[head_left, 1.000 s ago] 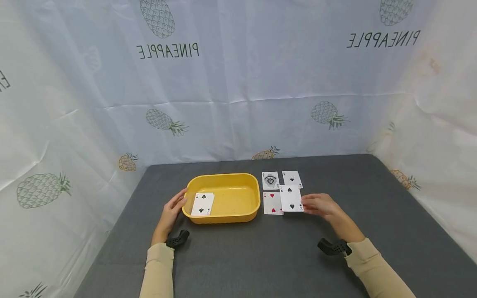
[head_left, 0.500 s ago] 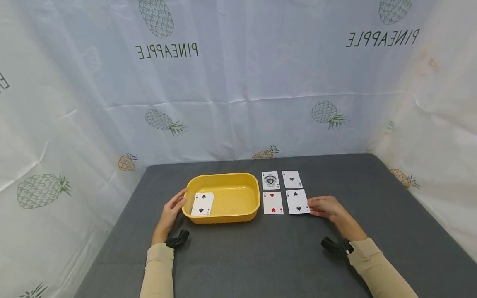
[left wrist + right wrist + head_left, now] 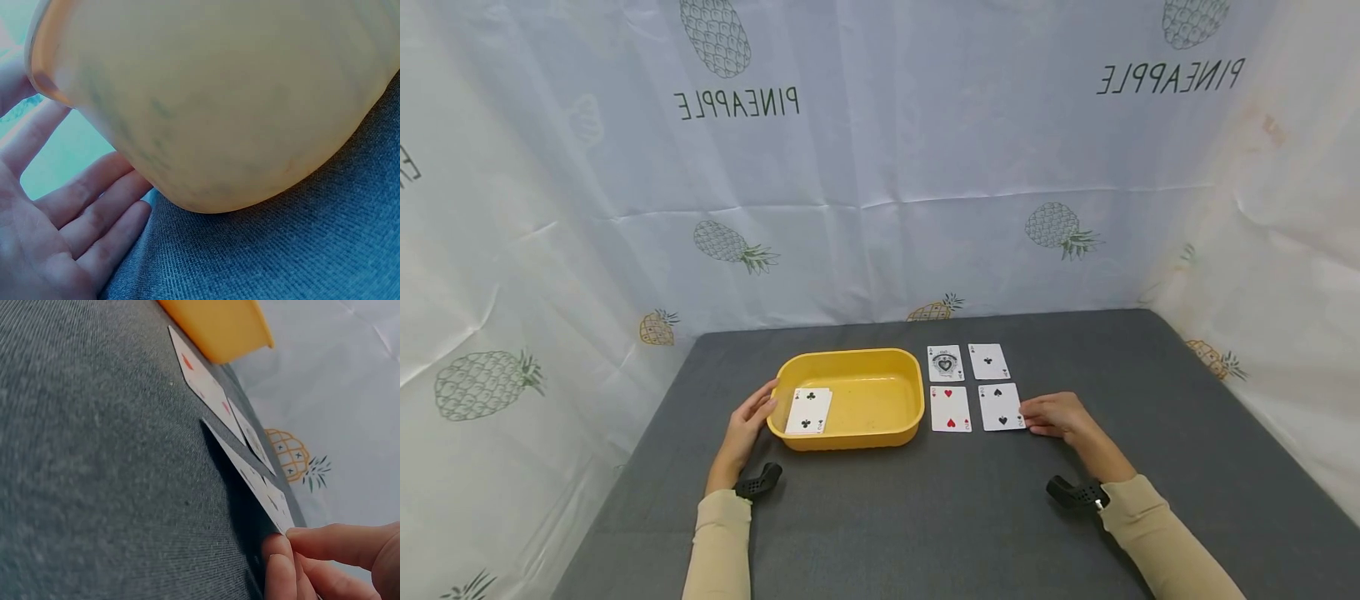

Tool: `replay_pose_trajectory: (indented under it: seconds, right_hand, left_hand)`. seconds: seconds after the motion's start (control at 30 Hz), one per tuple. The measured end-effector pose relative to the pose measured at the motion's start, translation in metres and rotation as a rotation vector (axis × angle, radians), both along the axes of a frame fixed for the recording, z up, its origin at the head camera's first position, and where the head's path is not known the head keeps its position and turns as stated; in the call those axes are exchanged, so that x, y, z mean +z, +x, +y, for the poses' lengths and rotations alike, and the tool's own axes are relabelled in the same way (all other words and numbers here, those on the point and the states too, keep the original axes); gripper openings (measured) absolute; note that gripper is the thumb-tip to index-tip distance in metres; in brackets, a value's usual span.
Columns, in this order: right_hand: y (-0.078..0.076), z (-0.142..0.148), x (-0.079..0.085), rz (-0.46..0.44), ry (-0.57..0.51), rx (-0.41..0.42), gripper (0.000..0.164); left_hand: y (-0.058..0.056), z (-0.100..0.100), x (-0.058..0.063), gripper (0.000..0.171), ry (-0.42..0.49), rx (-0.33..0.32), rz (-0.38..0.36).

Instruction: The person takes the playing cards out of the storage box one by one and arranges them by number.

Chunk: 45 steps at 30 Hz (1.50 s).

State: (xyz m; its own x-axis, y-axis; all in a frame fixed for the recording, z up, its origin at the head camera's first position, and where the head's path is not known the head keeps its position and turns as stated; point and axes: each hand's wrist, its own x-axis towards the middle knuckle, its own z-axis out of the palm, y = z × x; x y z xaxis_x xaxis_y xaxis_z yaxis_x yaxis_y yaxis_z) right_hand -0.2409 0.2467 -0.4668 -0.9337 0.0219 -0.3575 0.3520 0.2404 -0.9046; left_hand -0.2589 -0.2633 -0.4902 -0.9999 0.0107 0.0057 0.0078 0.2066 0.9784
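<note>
Head view: spade card (image 3: 1000, 407), long axis forward

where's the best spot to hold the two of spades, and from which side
Probably a pinch on its right edge, coming from the right, as the right hand does: the two of spades is thin, that edge is raised with shadow beneath, and the two of hearts sits close on its left.

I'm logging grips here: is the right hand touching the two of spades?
Touching. The right wrist view shows the right hand pinching the two of spades by its edge, with no gap between skin and card.
</note>
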Motion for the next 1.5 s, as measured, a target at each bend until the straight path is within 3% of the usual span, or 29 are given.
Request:
replay_pose_trajectory:
  seconds: [0.2, 0.47, 0.67, 1.03, 1.37, 1.5]
  right_hand:
    - [-0.002, -0.001, 0.001, 0.000, 0.005, 0.002, 0.034]
    - [-0.002, 0.000, 0.005, 0.008, -0.011, -0.022, 0.019]
    - [-0.002, -0.003, 0.010, -0.003, -0.018, -0.010, 0.028]
    - [-0.003, -0.030, 0.026, 0.015, -0.130, 0.140, 0.030]
    - [-0.012, -0.080, 0.045, -0.008, -0.066, 0.192, 0.038]
    - [-0.013, -0.098, 0.050, 0.036, -0.071, 0.264, 0.042]
  left_hand:
    - [-0.001, -0.002, -0.002, 0.053, -0.002, 0.003, 0.006]
    - [-0.003, -0.002, -0.004, 0.053, 0.003, 0.006, 0.013]
    - [-0.002, -0.003, -0.003, 0.053, 0.003, 0.006, 0.006]
    - [-0.001, -0.001, 0.001, 0.052, 0.003, 0.003, -0.025]
    - [0.000, 0.001, 0.003, 0.049, 0.001, 0.001, -0.035]
    - [0.000, 0.000, 0.003, 0.050, -0.002, 0.003, -0.033]
